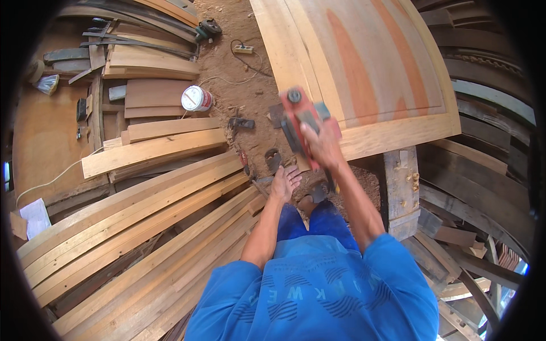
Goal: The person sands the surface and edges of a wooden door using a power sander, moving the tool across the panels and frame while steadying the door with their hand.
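Observation:
My right hand [323,145] is wrapped round the handle of a red electric planer [301,122], which looks slightly blurred and is turned on its side. The tool is at the near left corner of a pale wooden door [392,134] with reddish streaks in its panel. Whether its sole touches the door's edge, I cannot tell. My left hand [286,182] hangs below and left of the planer, palm partly up, with its fingers stretched out and nothing in them.
Long planks [136,210] lie stacked on the left. A white bucket [193,99], a power strip [243,49], a green power tool [208,29] and a dark tool [242,123] stand around the dusty floor. A wooden support [402,190] is under the door; timber is piled on the right.

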A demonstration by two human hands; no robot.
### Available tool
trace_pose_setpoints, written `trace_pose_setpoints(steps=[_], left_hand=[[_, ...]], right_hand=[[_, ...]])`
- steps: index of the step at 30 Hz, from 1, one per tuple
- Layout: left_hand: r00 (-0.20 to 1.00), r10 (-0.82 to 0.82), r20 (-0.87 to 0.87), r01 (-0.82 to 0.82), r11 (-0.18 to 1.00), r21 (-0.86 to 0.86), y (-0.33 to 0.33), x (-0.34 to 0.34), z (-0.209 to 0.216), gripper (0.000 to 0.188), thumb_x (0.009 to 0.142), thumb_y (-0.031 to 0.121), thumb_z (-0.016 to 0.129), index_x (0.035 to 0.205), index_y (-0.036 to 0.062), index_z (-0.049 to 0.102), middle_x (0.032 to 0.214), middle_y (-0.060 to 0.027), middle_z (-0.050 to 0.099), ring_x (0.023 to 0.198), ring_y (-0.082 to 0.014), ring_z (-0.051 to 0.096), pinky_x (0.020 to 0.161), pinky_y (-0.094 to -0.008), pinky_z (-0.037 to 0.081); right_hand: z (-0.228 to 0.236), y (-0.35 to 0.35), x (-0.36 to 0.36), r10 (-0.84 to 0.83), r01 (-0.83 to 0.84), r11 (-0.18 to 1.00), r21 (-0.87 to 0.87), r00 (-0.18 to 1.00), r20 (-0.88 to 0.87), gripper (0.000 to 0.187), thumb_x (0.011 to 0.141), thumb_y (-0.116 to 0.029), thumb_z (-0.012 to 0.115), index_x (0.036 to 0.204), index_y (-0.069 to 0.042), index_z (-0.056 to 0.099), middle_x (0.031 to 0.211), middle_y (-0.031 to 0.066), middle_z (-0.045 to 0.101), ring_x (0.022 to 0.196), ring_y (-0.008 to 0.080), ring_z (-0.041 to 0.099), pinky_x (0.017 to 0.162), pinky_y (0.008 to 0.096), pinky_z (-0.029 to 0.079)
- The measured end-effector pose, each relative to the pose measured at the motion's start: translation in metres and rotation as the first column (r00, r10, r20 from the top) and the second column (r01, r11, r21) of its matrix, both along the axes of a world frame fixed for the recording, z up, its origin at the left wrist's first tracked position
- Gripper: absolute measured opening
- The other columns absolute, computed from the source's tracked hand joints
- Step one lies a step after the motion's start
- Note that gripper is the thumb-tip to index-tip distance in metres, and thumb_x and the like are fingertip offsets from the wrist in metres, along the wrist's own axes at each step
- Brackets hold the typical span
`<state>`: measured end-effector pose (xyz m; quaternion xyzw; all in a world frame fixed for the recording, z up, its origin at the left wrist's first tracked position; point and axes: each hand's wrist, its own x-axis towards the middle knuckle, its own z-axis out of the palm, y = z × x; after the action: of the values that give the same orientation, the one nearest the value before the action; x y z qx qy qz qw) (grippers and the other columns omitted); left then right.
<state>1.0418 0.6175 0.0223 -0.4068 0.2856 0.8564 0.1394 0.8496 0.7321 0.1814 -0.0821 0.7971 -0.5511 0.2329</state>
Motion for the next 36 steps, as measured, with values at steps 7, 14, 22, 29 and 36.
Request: trace_pose_setpoints(steps=[7,14,22,29,36], left_hand=[[0.989,0.05,-0.141,-0.038,0.995,0.087,-0.014,-0.032,-0.005,0.074,0.108,0.061,0.028,0.135,0.0001,0.059,0.13,-0.0129,0.067,0.117,-0.0287,0.063,0.105,-0.0467,0.048],[0.996,0.093,-0.002,-0.093,0.995,0.049,-0.026,-0.021,-0.027,0.079,0.106,0.066,0.027,0.142,0.001,0.053,0.132,-0.0162,0.065,0.116,-0.0321,0.06,0.106,-0.0483,0.044],[0.981,-0.004,0.195,0.018,0.997,-0.07,-0.037,-0.003,-0.005,0.077,0.106,0.066,0.029,0.147,0.0034,0.051,0.132,-0.0142,0.065,0.111,-0.0264,0.061,0.099,-0.0392,0.047],[0.98,-0.186,0.073,0.193,0.975,-0.109,-0.02,-0.017,0.006,0.072,0.105,0.064,0.037,0.141,0.0042,0.053,0.12,-0.0108,0.07,0.101,-0.0222,0.063,0.09,-0.0346,0.049],[0.996,0.011,-0.085,0.001,0.991,0.135,-0.016,-0.044,-0.015,0.067,0.108,0.06,0.031,0.138,0.006,0.057,0.127,-0.0115,0.067,0.111,-0.0262,0.062,0.099,-0.0418,0.046]], right_hand=[[0.043,0.095,0.147,0.084,-0.088,0.995,0.042,0.992,0.092,0.056,0.094,-0.041,0.067,0.125,0.006,0.061,0.105,0.03,0.07,0.1,0.0457,0.069,0.091,0.0489,0.053],[0.033,0.066,0.131,0.01,-0.025,0.995,0.093,0.987,0.16,0.057,0.093,-0.046,0.067,0.121,0.004,0.062,0.096,0.0269,0.071,0.09,0.0438,0.07,0.083,0.0487,0.055],[0.007,-0.042,-0.024,-0.005,0.017,0.997,0.082,0.99,-0.139,0.053,0.1,-0.045,0.059,0.118,0.004,0.066,0.094,0.0242,0.072,0.094,0.0347,0.071,0.085,0.046,0.054],[0.015,-0.066,-0.116,-0.024,0.024,0.998,-0.051,1.0,0.003,0.045,0.101,-0.044,0.059,0.096,0.0,0.067,0.062,0.0045,0.058,0.052,0.0147,0.056,0.047,0.0326,0.044],[-0.002,0.04,0.034,-0.023,0.039,0.998,0.055,0.964,-0.263,0.048,0.098,-0.041,0.06,0.117,0.002,0.066,0.078,0.0118,0.066,0.068,0.0199,0.064,0.064,0.0373,0.052]])
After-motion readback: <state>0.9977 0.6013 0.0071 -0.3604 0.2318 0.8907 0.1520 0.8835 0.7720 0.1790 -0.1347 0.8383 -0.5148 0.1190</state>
